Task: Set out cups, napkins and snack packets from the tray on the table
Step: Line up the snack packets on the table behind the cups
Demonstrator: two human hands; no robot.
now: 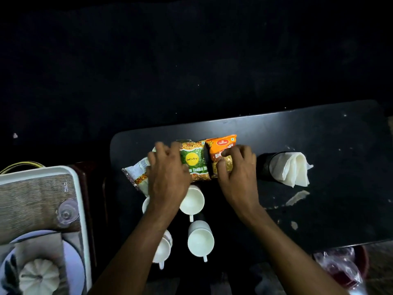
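Observation:
Three snack packets lie in a row on the dark table [319,135]: a white one [136,172] at the left, a green one [194,160] in the middle, an orange one [222,152] at the right. My left hand [168,175] rests on the white and green packets with fingers spread. My right hand [238,171] presses on the orange packet, its fingers on the packet's right side. Several white cups stand nearer me: one [192,201] below the green packet, another [201,240] in front of it, two partly hidden under my left forearm. White napkins [291,168] stick out of a black holder [263,166] lying to the right.
A white-rimmed tray [81,209] with a woven mat sits at the left, holding a clear upturned glass [67,212] and a plate with a white pumpkin ornament [39,275]. A plastic bag [338,267] lies below the table's near right edge. Beyond the table everything is dark.

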